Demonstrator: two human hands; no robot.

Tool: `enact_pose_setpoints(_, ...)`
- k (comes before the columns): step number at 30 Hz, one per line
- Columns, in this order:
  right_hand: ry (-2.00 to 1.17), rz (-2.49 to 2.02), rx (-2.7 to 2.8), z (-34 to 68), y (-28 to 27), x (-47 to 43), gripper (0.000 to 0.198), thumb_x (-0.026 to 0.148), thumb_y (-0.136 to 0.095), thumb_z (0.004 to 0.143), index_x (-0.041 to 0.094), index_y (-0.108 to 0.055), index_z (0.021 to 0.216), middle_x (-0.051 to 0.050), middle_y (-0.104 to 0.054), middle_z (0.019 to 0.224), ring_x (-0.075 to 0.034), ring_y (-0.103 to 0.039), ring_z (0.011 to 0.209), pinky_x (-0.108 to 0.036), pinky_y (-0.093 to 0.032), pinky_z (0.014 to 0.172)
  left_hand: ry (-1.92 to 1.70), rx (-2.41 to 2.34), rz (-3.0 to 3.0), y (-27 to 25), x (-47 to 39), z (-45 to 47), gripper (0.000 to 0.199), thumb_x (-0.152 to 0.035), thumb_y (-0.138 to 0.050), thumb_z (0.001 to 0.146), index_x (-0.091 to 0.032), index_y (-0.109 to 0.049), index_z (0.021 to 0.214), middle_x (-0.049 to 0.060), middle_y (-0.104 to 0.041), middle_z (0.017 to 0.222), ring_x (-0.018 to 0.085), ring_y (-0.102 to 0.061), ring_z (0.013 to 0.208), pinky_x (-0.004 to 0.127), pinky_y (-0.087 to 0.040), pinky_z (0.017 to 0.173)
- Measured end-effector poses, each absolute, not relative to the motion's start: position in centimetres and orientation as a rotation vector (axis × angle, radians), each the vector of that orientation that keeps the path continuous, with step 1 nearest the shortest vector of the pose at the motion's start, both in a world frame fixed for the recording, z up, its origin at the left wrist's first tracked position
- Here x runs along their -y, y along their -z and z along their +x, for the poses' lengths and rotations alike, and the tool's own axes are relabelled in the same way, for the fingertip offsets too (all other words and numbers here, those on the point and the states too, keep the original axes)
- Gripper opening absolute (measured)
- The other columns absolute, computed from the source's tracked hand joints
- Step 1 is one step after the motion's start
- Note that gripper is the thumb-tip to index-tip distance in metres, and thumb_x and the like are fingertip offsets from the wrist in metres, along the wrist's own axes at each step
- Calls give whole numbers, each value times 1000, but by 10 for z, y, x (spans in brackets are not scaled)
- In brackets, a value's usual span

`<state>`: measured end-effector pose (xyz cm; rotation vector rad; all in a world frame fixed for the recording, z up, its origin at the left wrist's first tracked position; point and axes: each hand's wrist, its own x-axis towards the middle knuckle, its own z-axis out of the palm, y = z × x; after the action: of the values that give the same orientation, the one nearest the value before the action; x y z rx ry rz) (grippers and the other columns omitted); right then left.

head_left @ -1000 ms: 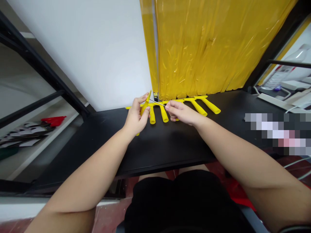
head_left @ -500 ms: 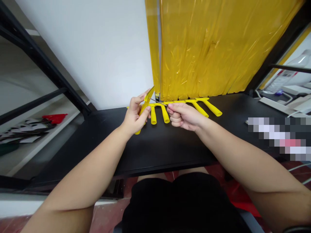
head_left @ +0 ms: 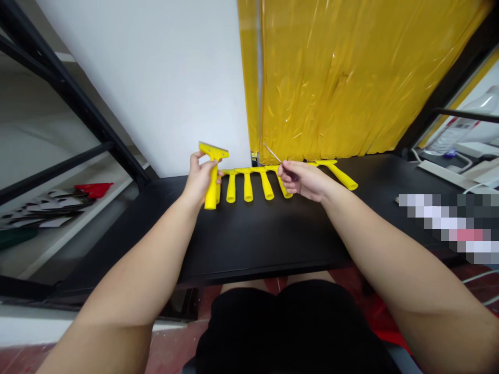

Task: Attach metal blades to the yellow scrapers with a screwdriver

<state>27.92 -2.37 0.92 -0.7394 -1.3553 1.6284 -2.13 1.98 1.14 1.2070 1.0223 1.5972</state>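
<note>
My left hand (head_left: 198, 179) is closed around the handle of a yellow scraper (head_left: 211, 189), held upright above the table. The scraper's wide head, with a thin metal edge and two small screws, points away from me. My right hand (head_left: 304, 179) grips a screwdriver (head_left: 274, 155) by its handle, mostly hidden in the fingers. Its thin shaft slants up and left, apart from the scraper. Behind and between my hands lies a row of several similar yellow scrapers (head_left: 248, 188), handles toward me; my right hand covers part of the row.
The black table (head_left: 265, 234) meets a white panel (head_left: 167, 93) and yellow plastic wrapping (head_left: 335, 78) at the back. Black metal frame bars (head_left: 74, 98) stand at the left. On the right are a plastic bottle (head_left: 452, 132) and a pixelated patch.
My left hand has moved left and turned the scraper so its head faces me. The screwdriver has come away from the scraper, and my right hand has shifted slightly right.
</note>
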Motion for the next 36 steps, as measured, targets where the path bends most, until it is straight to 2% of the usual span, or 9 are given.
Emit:
enact_pose_setpoints(4, -1516, -814, 1254, 295, -9, 11, 29, 44, -69, 98, 17, -65, 86, 4, -43, 67, -9, -35, 52, -21, -30, 47, -1469, -1248, 812, -14, -46, -52, 29, -10, -56, 88, -14, -59, 116, 7, -68, 82, 9, -56, 51, 17, -46, 40)
enact_pose_setpoints(7, -1400, -897, 1220, 303, -9, 4, 30, 42, -70, 97, 17, -64, 83, 4, -43, 65, -8, -35, 50, -21, -29, 47, -1493, -1363, 761, -10, -56, -73, 30, -10, -58, 88, -12, -62, 118, 6, -65, 76, 11, -58, 52, 18, -52, 44)
enact_pose_setpoints(11, -1207, -1022, 1237, 307, -7, -1, 30, 39, -65, 100, 17, -64, 79, 4, -44, 63, -8, -35, 49, -22, -28, 46, -1497, -1545, 735, 0, -66, -95, 34, -5, -61, 88, -10, -62, 121, 9, -69, 85, 13, -65, 60, 20, -58, 51)
enact_pose_setpoints(17, -1022, -1119, 1429, 303, -1, -3, 29, 32, -60, 103, 19, -65, 78, 3, -43, 62, -10, -36, 52, -24, -29, 49, -1406, -1753, 842, 17, -75, -109, 36, 0, -63, 87, -12, -65, 120, 16, -72, 120, 18, -76, 79, 26, -67, 69)
enact_pose_setpoints(20, -963, -1112, 1502, 304, 1, -4, 28, 32, -59, 103, 20, -66, 79, 3, -44, 62, -11, -37, 54, -24, -30, 52, -1314, -1846, 988, 24, -76, -110, 32, -1, -67, 85, -13, -70, 114, 15, -75, 120, 20, -78, 86, 30, -67, 77)
enact_pose_setpoints(24, -858, -1126, 1576, 307, 2, -6, 28, 36, -58, 102, 19, -67, 83, 3, -44, 63, -12, -38, 57, -25, -32, 54, -1131, -2048, 1220, 27, -76, -115, 24, -11, -75, 82, -12, -75, 105, 18, -78, 111, 32, -78, 100, 43, -65, 90)
enact_pose_setpoints(28, -820, -1155, 1652, 309, 4, -7, 31, 46, -59, 101, 20, -67, 85, 4, -43, 62, -13, -40, 56, -26, -32, 54, -931, -2258, 1457, 23, -74, -118, 37, -24, -83, 78, -12, -78, 112, 22, -76, 126, 43, -69, 124, 55, -54, 108)
enact_pose_setpoints(33, -767, -1150, 1688, 313, 4, -9, 31, 45, -58, 102, 20, -68, 87, 3, -45, 63, -13, -41, 57, -26, -33, 54, -715, -2314, 1704, 17, -68, -106, 39, -40, -70, 90, -13, -80, 116, 22, -75, 129, 44, -66, 128, 53, -51, 109)
enact_pose_setpoints(36, -726, -1155, 1627, 317, 2, -11, 28, 37, -57, 104, 20, -69, 86, 3, -47, 64, -13, -42, 56, -25, -34, 53, -653, -2268, 1846, 15, -62, -96, 54, -54, -58, 97, -17, -73, 133, 20, -72, 138, 41, -63, 133, 50, -49, 112)
